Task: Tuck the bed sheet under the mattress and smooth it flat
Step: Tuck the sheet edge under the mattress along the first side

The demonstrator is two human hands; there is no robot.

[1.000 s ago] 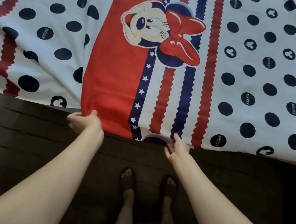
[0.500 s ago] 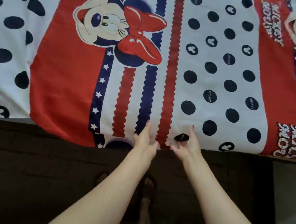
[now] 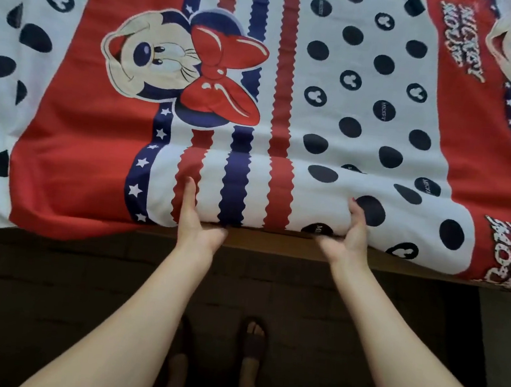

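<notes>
Now both hands, the left hand [image 3: 194,218] and the right hand [image 3: 351,235], grip the raised near edge of the mattress, thumbs on the bed sheet [image 3: 335,107] covering it, fingers hidden underneath.

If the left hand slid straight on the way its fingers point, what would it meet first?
The left hand points up the bed sheet, fingers along the red wavy stripe. It would likely first meet the fold ridge just ahead, then the cartoon mouse print; depth is uncertain.
</notes>
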